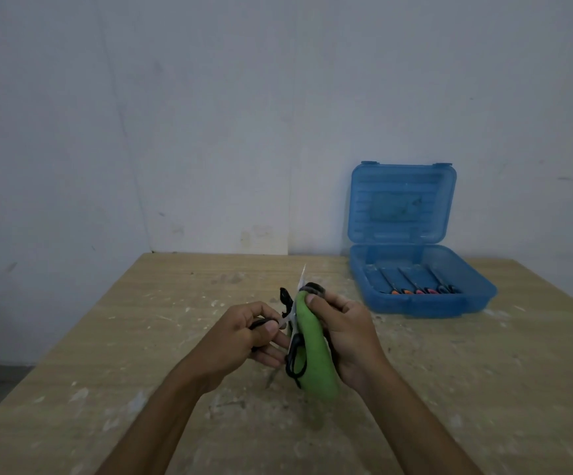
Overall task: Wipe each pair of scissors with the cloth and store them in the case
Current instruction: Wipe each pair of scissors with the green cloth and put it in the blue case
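Head view puts me mid-wipe: my left hand pinches the black-handled scissors over the near middle of the wooden table, while my right hand clasps the green cloth against them. Next, I judge, they go into the open blue case far right, beside the pairs already stored.
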